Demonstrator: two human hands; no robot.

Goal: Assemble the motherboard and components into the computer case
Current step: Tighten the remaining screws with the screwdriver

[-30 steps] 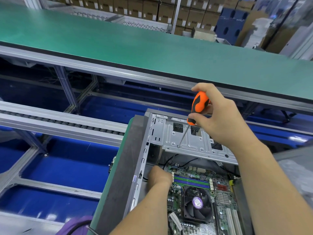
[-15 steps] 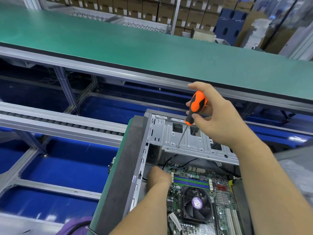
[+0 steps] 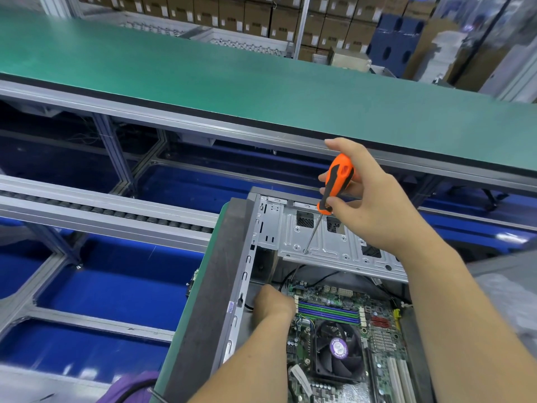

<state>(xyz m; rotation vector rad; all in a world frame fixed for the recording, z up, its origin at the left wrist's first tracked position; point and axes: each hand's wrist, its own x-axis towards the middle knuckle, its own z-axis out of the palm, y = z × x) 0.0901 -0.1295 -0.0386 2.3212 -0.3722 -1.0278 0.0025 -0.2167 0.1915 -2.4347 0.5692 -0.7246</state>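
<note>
An open computer case [image 3: 245, 274] lies on its side in front of me. Inside is the green motherboard [image 3: 380, 344] with a black CPU fan [image 3: 338, 351] and blue memory slots. My right hand [image 3: 369, 205] grips an orange and black screwdriver [image 3: 334, 184]; its tip rests on the silver drive bracket [image 3: 334, 245] at the case's far end. My left hand [image 3: 274, 303] reaches down inside the case at the motherboard's upper left corner. Its fingers are hidden, and whether they hold anything does not show.
A long green workbench [image 3: 232, 82] runs across behind the case. A roller conveyor rail [image 3: 101, 210] and aluminium frame over a blue floor lie to the left. Stacked cardboard boxes [image 3: 232, 13] stand far back. A purple item [image 3: 130, 388] sits at the bottom left.
My right hand has turned slightly on the screwdriver handle, with the tip staying on the bracket. The left hand has stayed in place.
</note>
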